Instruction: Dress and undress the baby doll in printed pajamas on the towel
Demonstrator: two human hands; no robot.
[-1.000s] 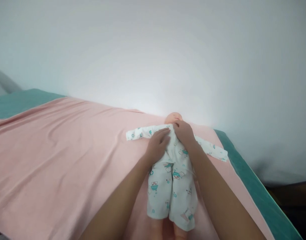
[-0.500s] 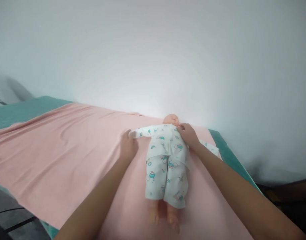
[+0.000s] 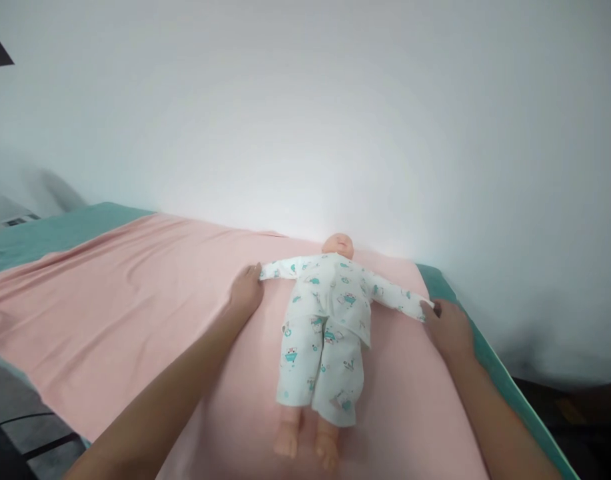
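A baby doll (image 3: pixel 338 247) lies on its back, its bare feet pointing toward me. It wears a white pajama top (image 3: pixel 330 287) and matching white pants (image 3: pixel 320 363), both printed with small teal figures. My left hand (image 3: pixel 246 289) is closed on the end of the sleeve at the left of the view. At the right, my right hand (image 3: pixel 448 323) pinches the cuff of the other sleeve (image 3: pixel 398 298). Both sleeves are stretched outward to the sides. The doll's hands are hidden in the cuffs or behind my fingers.
Under the doll a pink cloth (image 3: pixel 150 300) with creases on its left side covers most of a green surface (image 3: pixel 75 230). A white wall (image 3: pixel 295 120) rises right behind the doll's head. Dark objects stand at the lower right.
My right hand has moved from the doll's shoulder out to the end of the right-side sleeve, which is now drawn out straight. My left hand remains at the left cuff.
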